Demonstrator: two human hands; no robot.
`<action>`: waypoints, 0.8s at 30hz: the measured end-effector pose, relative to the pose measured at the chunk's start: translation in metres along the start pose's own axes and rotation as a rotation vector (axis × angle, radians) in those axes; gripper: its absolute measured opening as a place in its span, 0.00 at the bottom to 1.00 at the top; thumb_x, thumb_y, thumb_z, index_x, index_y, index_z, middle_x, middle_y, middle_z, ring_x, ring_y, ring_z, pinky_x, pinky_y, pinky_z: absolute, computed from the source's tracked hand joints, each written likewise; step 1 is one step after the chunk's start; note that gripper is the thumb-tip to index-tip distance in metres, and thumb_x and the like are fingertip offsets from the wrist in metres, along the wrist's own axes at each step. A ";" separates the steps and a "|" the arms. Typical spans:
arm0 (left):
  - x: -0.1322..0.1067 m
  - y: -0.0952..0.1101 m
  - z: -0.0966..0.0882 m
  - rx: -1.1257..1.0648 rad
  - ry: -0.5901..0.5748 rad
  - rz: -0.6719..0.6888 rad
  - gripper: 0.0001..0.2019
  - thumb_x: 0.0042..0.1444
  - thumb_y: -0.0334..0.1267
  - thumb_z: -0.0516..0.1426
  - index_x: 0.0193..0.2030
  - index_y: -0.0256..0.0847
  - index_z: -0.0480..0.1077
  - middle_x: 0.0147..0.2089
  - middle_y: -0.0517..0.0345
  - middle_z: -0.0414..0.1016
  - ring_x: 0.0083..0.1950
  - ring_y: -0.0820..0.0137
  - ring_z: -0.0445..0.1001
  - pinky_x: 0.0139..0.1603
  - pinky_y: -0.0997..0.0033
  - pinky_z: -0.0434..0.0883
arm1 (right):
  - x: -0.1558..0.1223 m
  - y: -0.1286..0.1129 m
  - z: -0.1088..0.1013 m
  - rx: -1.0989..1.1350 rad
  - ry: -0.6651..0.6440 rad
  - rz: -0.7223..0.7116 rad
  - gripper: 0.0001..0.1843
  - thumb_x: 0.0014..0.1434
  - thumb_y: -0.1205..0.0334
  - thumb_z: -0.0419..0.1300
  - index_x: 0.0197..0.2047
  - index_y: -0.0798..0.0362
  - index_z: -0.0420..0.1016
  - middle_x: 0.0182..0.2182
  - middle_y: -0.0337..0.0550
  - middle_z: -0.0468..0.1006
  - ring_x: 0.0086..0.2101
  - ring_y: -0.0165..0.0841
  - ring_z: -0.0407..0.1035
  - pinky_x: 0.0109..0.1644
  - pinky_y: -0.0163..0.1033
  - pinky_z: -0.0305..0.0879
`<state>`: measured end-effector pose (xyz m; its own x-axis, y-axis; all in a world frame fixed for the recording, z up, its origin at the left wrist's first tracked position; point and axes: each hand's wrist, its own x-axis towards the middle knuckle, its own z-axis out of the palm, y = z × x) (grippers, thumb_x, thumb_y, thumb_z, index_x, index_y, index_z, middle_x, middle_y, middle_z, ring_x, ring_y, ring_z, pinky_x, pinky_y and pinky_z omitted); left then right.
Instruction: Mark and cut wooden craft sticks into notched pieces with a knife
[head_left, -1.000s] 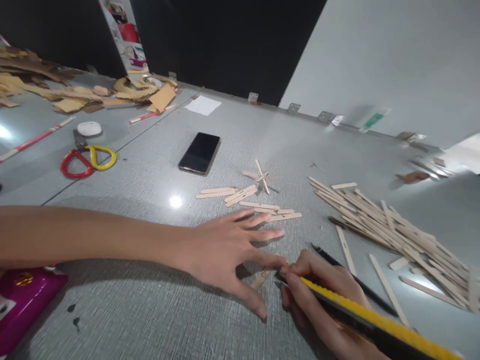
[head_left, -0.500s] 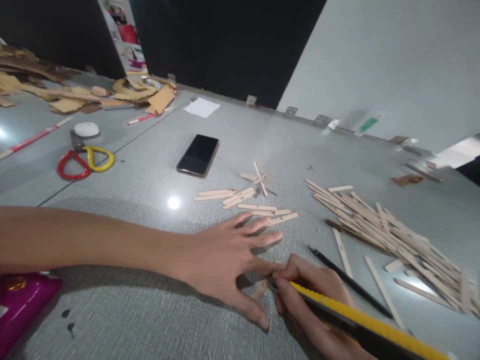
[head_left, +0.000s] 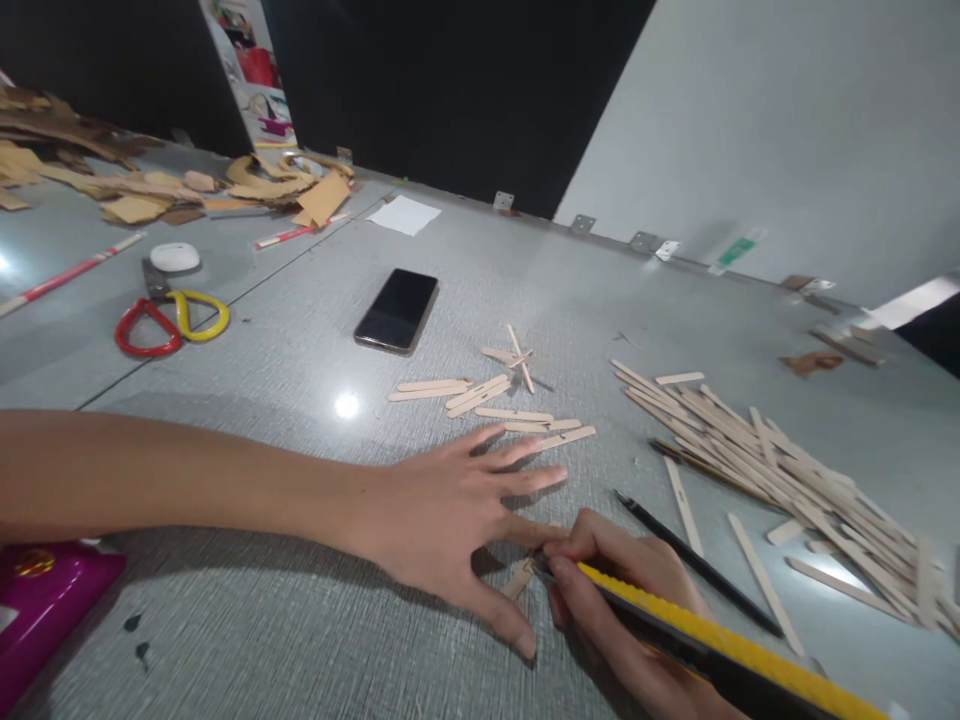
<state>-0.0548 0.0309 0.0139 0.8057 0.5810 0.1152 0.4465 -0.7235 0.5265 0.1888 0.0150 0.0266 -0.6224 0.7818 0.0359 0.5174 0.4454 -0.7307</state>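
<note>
My left hand [head_left: 457, 510] lies flat on the grey table with its fingers spread, the index finger and thumb either side of a wooden craft stick [head_left: 520, 578]. Part of that stick is hidden under the hand. In my right hand [head_left: 622, 590] is a yellow and black utility knife [head_left: 720, 635], its tip against the stick close to my left index fingertip. Short craft sticks [head_left: 514, 414] lie just beyond my left fingers, some with dark marks. Behind them, a few sticks [head_left: 519, 358] lie crossed over each other.
A loose pile of craft sticks [head_left: 772, 460] spreads at right, beside a black pen [head_left: 705, 565]. Farther back are a phone [head_left: 397, 310], white paper [head_left: 405, 214], red-and-yellow-handled scissors [head_left: 172, 322], a white case [head_left: 175, 257] and cardboard scraps [head_left: 150, 190]. A purple packet [head_left: 56, 610] sits at left.
</note>
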 end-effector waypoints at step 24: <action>0.001 -0.001 0.000 0.021 0.021 0.015 0.40 0.63 0.69 0.56 0.75 0.51 0.62 0.81 0.41 0.48 0.82 0.45 0.40 0.79 0.33 0.37 | 0.000 -0.001 0.004 -0.021 0.042 0.038 0.22 0.75 0.51 0.54 0.28 0.48 0.66 0.20 0.33 0.70 0.21 0.28 0.64 0.23 0.33 0.59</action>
<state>-0.0540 0.0319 0.0133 0.8040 0.5777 0.1411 0.4425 -0.7397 0.5070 0.1857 0.0130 0.0250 -0.5776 0.8155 0.0373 0.5522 0.4239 -0.7179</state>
